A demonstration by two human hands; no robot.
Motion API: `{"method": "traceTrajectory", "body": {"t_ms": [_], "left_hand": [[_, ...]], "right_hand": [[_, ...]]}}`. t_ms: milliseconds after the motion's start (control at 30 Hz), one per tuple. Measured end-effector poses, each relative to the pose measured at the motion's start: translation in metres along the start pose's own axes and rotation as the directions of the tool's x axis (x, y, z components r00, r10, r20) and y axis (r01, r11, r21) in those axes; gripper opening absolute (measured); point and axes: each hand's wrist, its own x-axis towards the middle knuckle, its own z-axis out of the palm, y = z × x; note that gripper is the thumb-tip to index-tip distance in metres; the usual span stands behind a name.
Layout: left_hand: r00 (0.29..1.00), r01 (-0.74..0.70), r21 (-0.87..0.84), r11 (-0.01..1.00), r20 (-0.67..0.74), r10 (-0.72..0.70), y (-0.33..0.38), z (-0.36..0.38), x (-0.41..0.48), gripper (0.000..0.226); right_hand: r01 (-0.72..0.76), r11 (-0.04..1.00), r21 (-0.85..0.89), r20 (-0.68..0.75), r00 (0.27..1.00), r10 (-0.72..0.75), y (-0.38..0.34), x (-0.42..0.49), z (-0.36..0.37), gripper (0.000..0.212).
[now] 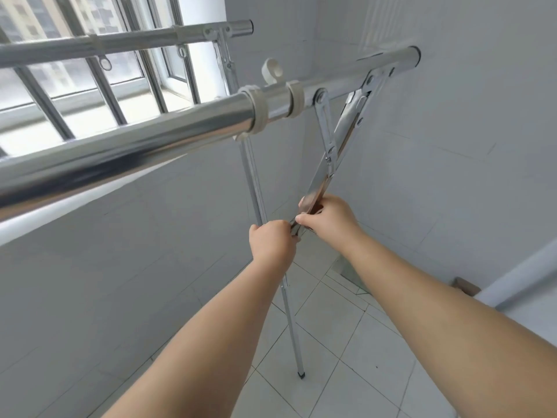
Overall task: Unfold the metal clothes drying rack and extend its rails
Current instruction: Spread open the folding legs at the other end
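A shiny metal drying rack stands in front of me. Its near top rail (126, 146) runs from lower left to upper right, with an inner tube (355, 76) sticking out past two white collars (259, 110). A second rail (120, 45) lies farther back by the window. Two flat legs cross under the near rail's right end. My left hand (272, 244) is closed around the thin leg (291, 321) that reaches the floor. My right hand (327, 217) grips the slanted leg (340, 140) just above the crossing, which both hands hide.
A barred window (90, 76) fills the upper left. Grey tiled walls stand close behind and to the right of the rack. White floor tiles (346, 342) lie below. A white hook (271, 69) sits on the near rail. A pale ledge edge (527, 276) shows at right.
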Motion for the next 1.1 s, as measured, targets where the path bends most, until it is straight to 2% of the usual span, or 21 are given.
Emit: {"method": "traceTrajectory", "body": {"t_ms": [367, 567, 733, 800, 900, 1100], "left_hand": [[0.992, 0.129, 0.046, 0.991, -0.012, -0.128, 0.002, 0.001, 0.1, 0.024], [0.984, 0.175, 0.012, 0.985, -0.048, -0.174, 0.009, 0.012, 0.143, 0.036], [0.99, 0.128, -0.021, 0.992, -0.048, -0.129, 0.012, 0.018, 0.148, 0.038], [0.992, 0.124, -0.037, 0.992, -0.023, -0.124, 0.01, 0.02, 0.144, 0.033], [0.99, 0.14, -0.024, 0.99, 0.013, -0.139, 0.006, 0.018, 0.136, 0.027], [0.978, 0.207, -0.015, 0.978, -0.012, -0.207, -0.008, 0.009, 0.111, 0.029]], "right_hand": [[0.047, 0.999, -0.001, 0.062, 0.997, -0.047, -0.002, 0.113, 0.005, 0.018], [0.05, 0.999, -0.02, 0.102, 0.994, -0.048, 0.006, 0.168, 0.001, 0.018], [0.081, 0.994, -0.068, 0.104, 0.992, -0.074, 0.016, 0.177, -0.001, 0.01], [0.094, 0.993, -0.075, 0.102, 0.991, -0.086, 0.018, 0.176, 0.0, 0.014], [0.102, 0.994, -0.046, 0.079, 0.992, -0.098, 0.022, 0.172, 0.003, 0.015], [0.074, 0.997, 0.009, 0.036, 0.997, -0.074, 0.023, 0.16, 0.007, 0.01]]}}
